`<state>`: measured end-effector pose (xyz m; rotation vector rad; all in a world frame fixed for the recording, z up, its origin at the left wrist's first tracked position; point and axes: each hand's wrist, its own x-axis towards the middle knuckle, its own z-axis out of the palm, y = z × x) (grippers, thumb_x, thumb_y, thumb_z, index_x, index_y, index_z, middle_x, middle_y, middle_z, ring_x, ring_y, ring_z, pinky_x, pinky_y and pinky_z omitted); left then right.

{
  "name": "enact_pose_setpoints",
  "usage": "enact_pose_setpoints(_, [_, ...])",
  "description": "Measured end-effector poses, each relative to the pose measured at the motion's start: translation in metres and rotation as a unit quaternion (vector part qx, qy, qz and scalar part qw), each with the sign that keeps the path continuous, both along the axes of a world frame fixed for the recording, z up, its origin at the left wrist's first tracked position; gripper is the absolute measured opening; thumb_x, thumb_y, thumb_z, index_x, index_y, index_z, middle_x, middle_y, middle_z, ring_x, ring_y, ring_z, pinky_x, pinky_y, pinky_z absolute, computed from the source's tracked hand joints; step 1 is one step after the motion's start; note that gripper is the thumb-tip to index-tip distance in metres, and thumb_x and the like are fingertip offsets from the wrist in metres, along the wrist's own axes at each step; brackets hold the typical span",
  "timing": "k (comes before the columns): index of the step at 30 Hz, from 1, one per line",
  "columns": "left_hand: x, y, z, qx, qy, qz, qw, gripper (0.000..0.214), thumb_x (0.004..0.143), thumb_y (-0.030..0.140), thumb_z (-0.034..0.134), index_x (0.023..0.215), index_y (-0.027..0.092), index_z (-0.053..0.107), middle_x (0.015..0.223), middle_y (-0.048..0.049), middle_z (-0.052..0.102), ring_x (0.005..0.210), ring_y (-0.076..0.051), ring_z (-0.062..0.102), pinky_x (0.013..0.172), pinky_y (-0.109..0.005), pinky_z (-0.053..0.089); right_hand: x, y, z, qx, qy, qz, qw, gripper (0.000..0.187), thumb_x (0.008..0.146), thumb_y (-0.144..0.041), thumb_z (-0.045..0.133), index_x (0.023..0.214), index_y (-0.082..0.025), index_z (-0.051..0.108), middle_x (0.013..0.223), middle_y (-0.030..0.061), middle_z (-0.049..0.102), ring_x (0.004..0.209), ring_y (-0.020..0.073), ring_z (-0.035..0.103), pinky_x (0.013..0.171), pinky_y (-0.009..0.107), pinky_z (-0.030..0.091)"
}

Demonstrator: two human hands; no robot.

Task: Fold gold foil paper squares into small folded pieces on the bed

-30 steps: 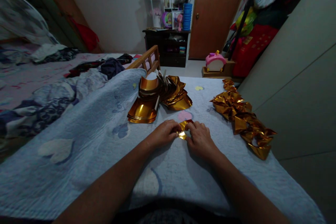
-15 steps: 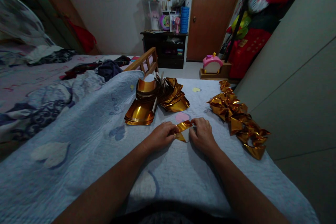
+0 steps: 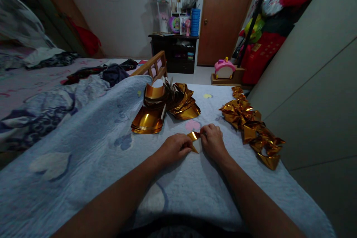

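Quilt (image 3: 92,178), pale blue with heart shapes, spreads under all the gold foil. Beyond its far edge stands a dark shelf unit (image 3: 173,61). Along the quilt's right side runs a cluster of crumpled, folded gold pieces (image 3: 250,134), touching one another. Left of it, well apart, a fanned pile of gold sheets (image 3: 148,119) curls upward, pale undersides showing. Nearer lie the left hand (image 3: 175,147), closed on a small foil piece, and the right hand (image 3: 213,140), pinching its right end. That foil piece (image 3: 194,136) bridges the two, just above the quilt or on it; which is unclear.
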<state>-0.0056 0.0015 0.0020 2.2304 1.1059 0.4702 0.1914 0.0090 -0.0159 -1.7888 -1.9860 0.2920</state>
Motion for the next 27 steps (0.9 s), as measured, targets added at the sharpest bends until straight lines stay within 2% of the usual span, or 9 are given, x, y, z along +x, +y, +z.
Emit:
enact_pose_setpoints(5, [0.002, 0.0, 0.0, 0.022, -0.023, 0.023, 0.999, 0.004, 0.082, 0.016, 0.07, 0.085, 0.018, 0.067, 0.087, -0.003, 0.062, 0.09, -0.02, 0.059, 0.083, -0.032, 0.045, 0.004, 0.002, 0.003, 0.016, 0.078, 0.033, 0.996, 0.013, 0.086, -0.014, 0.049, 0.087, -0.019, 0.061, 0.09, 0.0075, 0.065, 0.089, 0.0226, 0.055, 0.082, 0.034, 0.038])
enact_pose_setpoints(7, [0.001, 0.001, 0.0, 0.046, -0.039, 0.063, 0.996, 0.01, 0.08, 0.018, 0.073, 0.088, 0.019, 0.066, 0.095, -0.0046, 0.06, 0.099, -0.023, 0.058, 0.09, -0.035, 0.046, 0.004, 0.0, 0.006, 0.007, 0.135, 0.034, 0.99, 0.01, 0.086, -0.018, 0.047, 0.085, -0.02, 0.057, 0.082, 0.0046, 0.064, 0.08, 0.0207, 0.055, 0.076, 0.032, 0.039])
enact_pose_setpoints(9, [0.0, 0.003, -0.002, 0.051, -0.06, 0.108, 0.991, 0.024, 0.078, 0.02, 0.075, 0.099, 0.02, 0.064, 0.106, -0.0058, 0.057, 0.107, -0.025, 0.056, 0.094, -0.039, 0.048, 0.003, -0.002, 0.008, -0.004, 0.197, 0.031, 0.98, 0.008, 0.086, -0.022, 0.047, 0.084, -0.021, 0.054, 0.076, 0.0015, 0.061, 0.072, 0.0187, 0.054, 0.069, 0.03, 0.038])
enact_pose_setpoints(12, [-0.003, 0.004, -0.005, 0.007, -0.099, 0.136, 0.986, 0.048, 0.077, 0.023, 0.076, 0.12, 0.021, 0.056, 0.121, -0.0079, 0.054, 0.108, -0.024, 0.057, 0.09, -0.039, 0.051, 0.001, -0.005, 0.01, -0.019, 0.284, 0.04, 0.958, 0.008, 0.085, -0.028, 0.048, 0.08, -0.022, 0.051, 0.072, -0.0017, 0.056, 0.067, 0.0167, 0.052, 0.064, 0.029, 0.038])
enact_pose_setpoints(15, [-0.004, 0.004, -0.007, -0.049, -0.148, 0.132, 0.979, 0.054, 0.078, 0.023, 0.074, 0.127, 0.021, 0.05, 0.123, -0.0082, 0.054, 0.099, -0.02, 0.06, 0.083, -0.035, 0.052, 0.0, -0.004, 0.01, -0.042, 0.372, 0.06, 0.925, 0.009, 0.082, -0.031, 0.05, 0.079, -0.023, 0.05, 0.071, -0.0028, 0.052, 0.066, 0.0155, 0.049, 0.061, 0.027, 0.038])
enact_pose_setpoints(18, [-0.003, 0.004, -0.008, -0.123, -0.219, 0.099, 0.963, 0.044, 0.081, 0.021, 0.07, 0.121, 0.021, 0.05, 0.107, -0.0031, 0.059, 0.082, -0.014, 0.059, 0.071, -0.027, 0.049, 0.001, -0.002, 0.011, -0.067, 0.44, 0.066, 0.893, 0.01, 0.077, -0.032, 0.053, 0.08, -0.022, 0.051, 0.07, -0.0032, 0.052, 0.064, 0.0145, 0.048, 0.057, 0.025, 0.036])
enact_pose_setpoints(22, [-0.001, 0.004, -0.011, -0.178, -0.302, 0.042, 0.936, 0.021, 0.081, 0.023, 0.07, 0.095, 0.018, 0.056, 0.085, 0.0009, 0.057, 0.075, -0.012, 0.054, 0.067, -0.023, 0.044, 0.002, -0.002, 0.013, -0.094, 0.49, 0.06, 0.865, 0.01, 0.071, -0.03, 0.056, 0.078, -0.022, 0.054, 0.069, -0.003, 0.053, 0.062, 0.0136, 0.047, 0.056, 0.025, 0.035])
enact_pose_setpoints(24, [0.0, 0.004, -0.012, -0.197, -0.308, 0.033, 0.93, 0.017, 0.079, 0.025, 0.072, 0.084, 0.016, 0.058, 0.081, 0.0, 0.057, 0.074, -0.012, 0.053, 0.066, -0.023, 0.042, 0.002, -0.004, 0.015, -0.11, 0.503, 0.058, 0.855, 0.011, 0.069, -0.029, 0.056, 0.078, -0.022, 0.056, 0.069, -0.0027, 0.055, 0.061, 0.0137, 0.047, 0.056, 0.026, 0.034])
enact_pose_setpoints(27, [0.001, 0.002, -0.011, -0.218, -0.29, 0.046, 0.931, 0.016, 0.076, 0.025, 0.074, 0.079, 0.015, 0.062, 0.077, -0.0011, 0.059, 0.071, -0.013, 0.054, 0.064, -0.024, 0.041, 0.002, -0.007, 0.019, -0.132, 0.516, 0.057, 0.845, 0.012, 0.069, -0.029, 0.058, 0.078, -0.021, 0.058, 0.068, -0.0027, 0.055, 0.061, 0.014, 0.047, 0.056, 0.026, 0.035])
